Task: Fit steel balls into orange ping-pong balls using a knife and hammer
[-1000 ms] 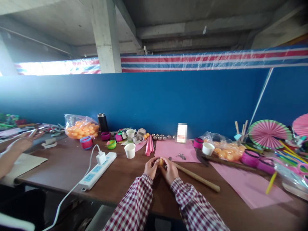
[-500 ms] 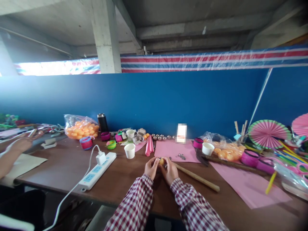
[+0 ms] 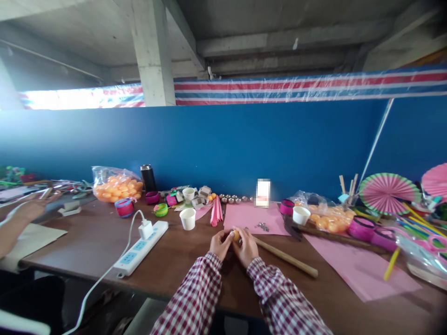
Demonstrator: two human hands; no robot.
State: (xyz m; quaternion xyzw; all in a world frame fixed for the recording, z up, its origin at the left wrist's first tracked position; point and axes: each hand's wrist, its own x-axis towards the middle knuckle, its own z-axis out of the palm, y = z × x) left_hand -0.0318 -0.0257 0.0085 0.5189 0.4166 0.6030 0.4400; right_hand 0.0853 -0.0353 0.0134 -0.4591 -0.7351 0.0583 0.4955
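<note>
Between my two hands, low in the middle of the head view, is a small orange ball [image 3: 236,236]. My left hand [image 3: 221,244] pinches it from the left, and my right hand [image 3: 246,246] has its fingers closed on it from the right. Just beyond them lies a pink sheet [image 3: 251,216] with small grey metal bits [image 3: 263,226] on it. A wooden hammer handle [image 3: 289,258] runs from beside my right hand towards the lower right. Fingers hide part of the ball.
A white power strip [image 3: 141,249] with its cable and a paper cup [image 3: 187,218] stand to the left. Orange balls fill a bag [image 3: 118,186] at the back left. A second hammer [image 3: 335,236] lies right. A person's hand [image 3: 30,209] shows far left.
My fingers have shifted slightly around the orange ball, which sits a little further right and is turned differently. Both hands remain in nearly the same place.
</note>
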